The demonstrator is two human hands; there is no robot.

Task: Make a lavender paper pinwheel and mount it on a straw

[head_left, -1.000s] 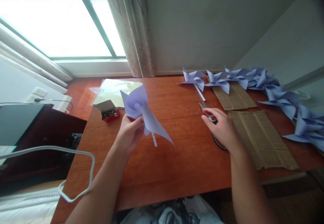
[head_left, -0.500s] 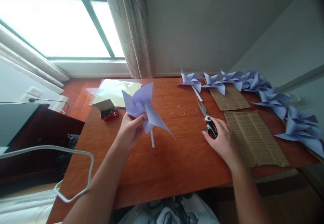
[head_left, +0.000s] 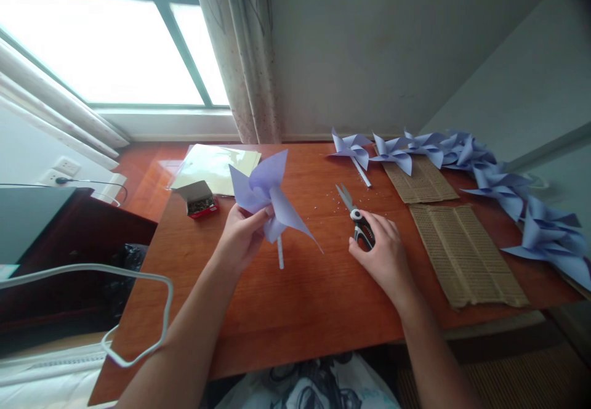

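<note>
My left hand [head_left: 244, 236] is closed on a purple paper pinwheel [head_left: 263, 190], its thumb pressed near the centre. The pinwheel's white stick [head_left: 280, 254] points down below the blades, above the table. My right hand [head_left: 381, 242] is closed round the black and white handles of a pair of scissors [head_left: 356, 215]. The scissors' blades point away from me and to the left, slightly apart. Tiny white bits lie on the wood around the blades. Part of the handles is hidden by my fingers.
Several finished purple pinwheels [head_left: 397, 150] line the back and right of the wooden table [head_left: 314, 316]. Two corrugated cardboard pieces [head_left: 466, 255] lie right of the scissors. A small open red box [head_left: 202, 204] and a stack of sheets [head_left: 210, 166] are at back left; a white cable [head_left: 133, 268] loops nearby.
My right hand has moved left with the scissors, off the side of the cardboard and closer to the pinwheel. My left hand and the pinwheel have barely shifted.
</note>
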